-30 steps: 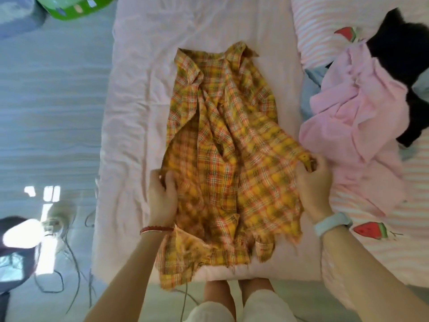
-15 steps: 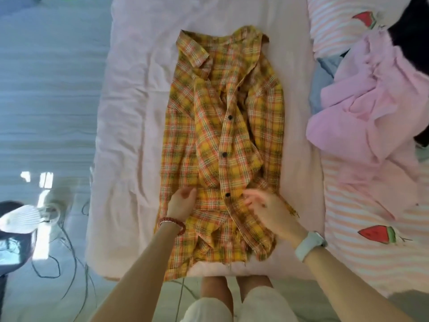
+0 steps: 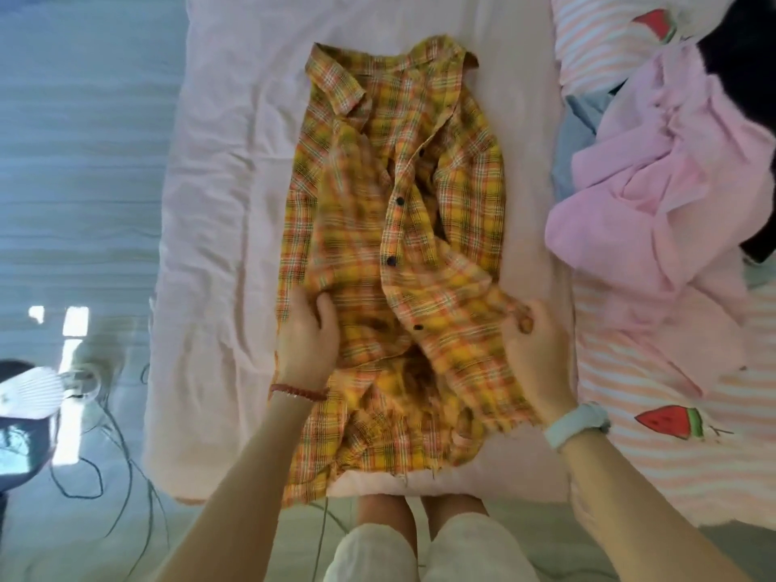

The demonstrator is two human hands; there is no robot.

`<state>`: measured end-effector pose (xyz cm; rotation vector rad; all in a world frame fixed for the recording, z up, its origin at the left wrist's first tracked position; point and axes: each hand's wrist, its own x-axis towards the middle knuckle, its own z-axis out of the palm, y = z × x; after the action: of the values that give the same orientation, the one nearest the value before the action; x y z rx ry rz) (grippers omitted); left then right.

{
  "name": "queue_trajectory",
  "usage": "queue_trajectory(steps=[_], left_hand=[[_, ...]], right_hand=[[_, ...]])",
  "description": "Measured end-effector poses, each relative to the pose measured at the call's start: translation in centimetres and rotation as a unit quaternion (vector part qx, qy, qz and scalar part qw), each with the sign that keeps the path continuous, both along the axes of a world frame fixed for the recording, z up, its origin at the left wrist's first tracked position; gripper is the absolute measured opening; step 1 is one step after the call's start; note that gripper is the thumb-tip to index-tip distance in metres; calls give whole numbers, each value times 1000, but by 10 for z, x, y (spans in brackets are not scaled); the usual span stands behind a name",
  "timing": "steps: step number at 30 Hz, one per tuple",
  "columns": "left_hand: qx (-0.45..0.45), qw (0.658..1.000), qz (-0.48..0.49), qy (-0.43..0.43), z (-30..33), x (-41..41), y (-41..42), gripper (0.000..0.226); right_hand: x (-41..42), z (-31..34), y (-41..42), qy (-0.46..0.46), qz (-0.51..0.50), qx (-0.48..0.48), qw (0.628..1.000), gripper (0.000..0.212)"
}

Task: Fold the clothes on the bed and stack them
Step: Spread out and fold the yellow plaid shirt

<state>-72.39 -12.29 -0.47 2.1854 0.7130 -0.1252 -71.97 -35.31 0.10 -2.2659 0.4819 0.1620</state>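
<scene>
Plaid shirt lies mid-bed on pink sheet, hem over near edge; bare sheet left, clothes pile right. Left hand and right hand each grip shirt fabric.

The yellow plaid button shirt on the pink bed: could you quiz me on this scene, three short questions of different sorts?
1. True or false: the yellow plaid button shirt lies with its collar away from the person.
2. Which hand wears the red bead bracelet? A left, B right.
3. Fill in: the right hand pinches the shirt's right ____.

Key: 1 true. 2 A, the left hand. 3 edge.
</scene>
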Motion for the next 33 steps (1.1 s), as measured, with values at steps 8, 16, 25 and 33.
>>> queue_trajectory(steps=[8, 16, 25, 33], left_hand=[[177, 924, -136, 311, -5, -41, 45, 63], [264, 926, -214, 165, -27, -82, 7, 57], [234, 944, -224, 52, -29, -102, 18, 21], [102, 985, -72, -119, 23, -75, 6, 30]], right_hand=[[-31, -10, -50, 237, 57, -113, 963, 35], [-57, -30, 0, 81, 236, -161, 955, 29], [-50, -70, 4, 245, 69, -115, 960, 30], [-29, 2, 1, 22, -17, -20, 999, 28]])
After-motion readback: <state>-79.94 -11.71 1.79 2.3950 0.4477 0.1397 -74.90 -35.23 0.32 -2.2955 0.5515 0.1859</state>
